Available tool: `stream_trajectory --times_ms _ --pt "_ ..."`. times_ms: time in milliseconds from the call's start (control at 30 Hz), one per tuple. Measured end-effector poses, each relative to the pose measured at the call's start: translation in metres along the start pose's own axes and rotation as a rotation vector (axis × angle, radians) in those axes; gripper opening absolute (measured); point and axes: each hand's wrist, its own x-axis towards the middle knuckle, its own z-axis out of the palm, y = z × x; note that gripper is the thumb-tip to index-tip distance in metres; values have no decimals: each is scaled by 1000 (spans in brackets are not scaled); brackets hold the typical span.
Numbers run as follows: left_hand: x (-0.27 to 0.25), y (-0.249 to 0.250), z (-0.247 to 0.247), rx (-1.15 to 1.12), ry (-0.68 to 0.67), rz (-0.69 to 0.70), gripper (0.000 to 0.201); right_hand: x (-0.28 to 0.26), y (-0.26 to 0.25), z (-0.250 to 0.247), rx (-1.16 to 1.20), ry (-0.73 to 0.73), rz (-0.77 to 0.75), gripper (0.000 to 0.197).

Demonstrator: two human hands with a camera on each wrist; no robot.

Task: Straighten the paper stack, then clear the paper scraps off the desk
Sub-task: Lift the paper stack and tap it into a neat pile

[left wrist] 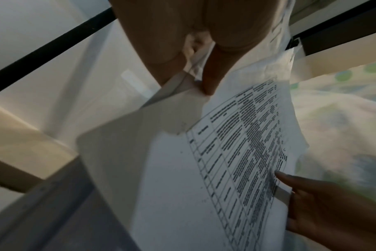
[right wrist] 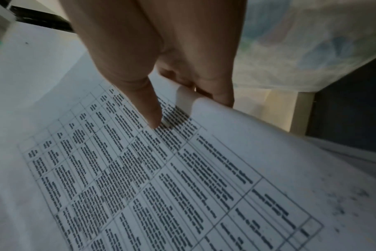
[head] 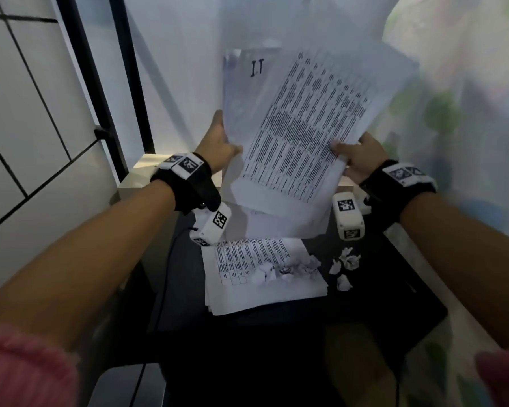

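- So we've got a bunch of printed sheets (head: pixel 303 127) lifted up off the desk (head: pixel 394 289), fanned out and pretty uneven, the front one covered in a table of text.
- Our left hand (head: pixel 218 142) pinches the left edge of the sheets, thumb in front and fingers tucked behind; the left wrist view shows the thumb (left wrist: pixel 213 73) pressed right on the paper.
- Our right hand (head: pixel 359 155) grips the right edge the same way, thumb (right wrist: pixel 148 105) flat on the printed table, the other fingers curled round the paper's edge.
- The rest of the paper stack (head: pixel 262 277) lies flat on the dark desk under the hands, edges a bit skewed.
- Crumpled paper scraps (head: pixel 344 265) sit on the stack's top sheet and on the desk just to its right.
- Pink sleeves (head: pixel 21 368) at the bottom corners.
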Motion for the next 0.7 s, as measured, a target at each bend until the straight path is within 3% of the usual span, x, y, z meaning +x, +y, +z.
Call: stream_trajectory --times_ms 100,167,233,367,567,700 --pt "3 10 1 -35 8 25 57 -9 -15 8 -51 18 -61 27" --pt "4 13 3 -33 27 23 65 -14 -20 14 -48 22 -90 17" --pt "2 11 7 -4 48 45 60 -19 -18 21 -52 34 -97 9" --pt "-6 0 19 6 93 38 38 -23 -3 30 -24 100 -101 41" --pt "-13 -24 24 1 206 -76 49 -16 19 28 -181 99 -39 44" --pt "-8 -18 24 52 198 -79 48 -14 8 34 -201 128 -97 41"
